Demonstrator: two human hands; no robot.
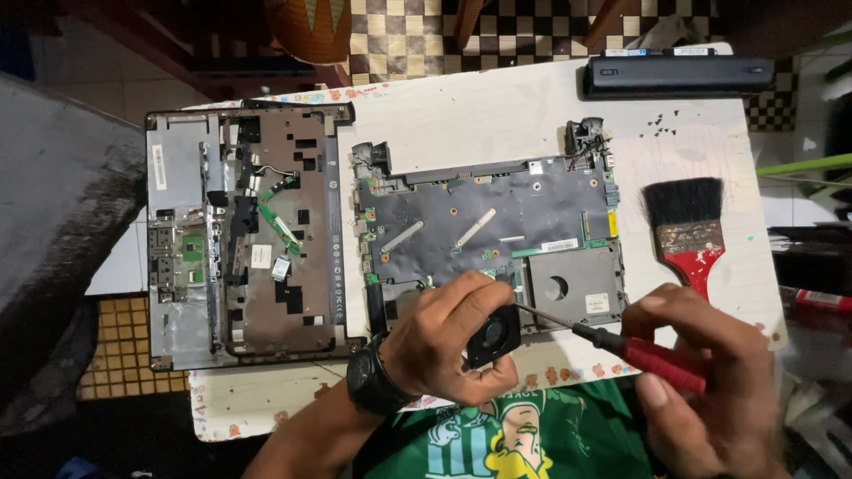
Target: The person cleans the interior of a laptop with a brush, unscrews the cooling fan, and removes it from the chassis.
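My left hand (448, 341) grips the small black fan (493, 334) while my right hand (710, 381) clasps the red screwdriver (621, 346); I'd keep its tip square, pressing lightly.

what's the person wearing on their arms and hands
Both hands are bare, with no gloves or rings that show. The left hand has a black wristwatch with a chunky round case on its wrist. The right hand shows nothing worn; no sleeves reach either forearm.

The white table (497, 115) is lit brightly and evenly from above with mild glare toward 12 o'clock, while the surroundings at 9, 3 and 6 o'clock are left dim, and slight softness is seen at the corners.
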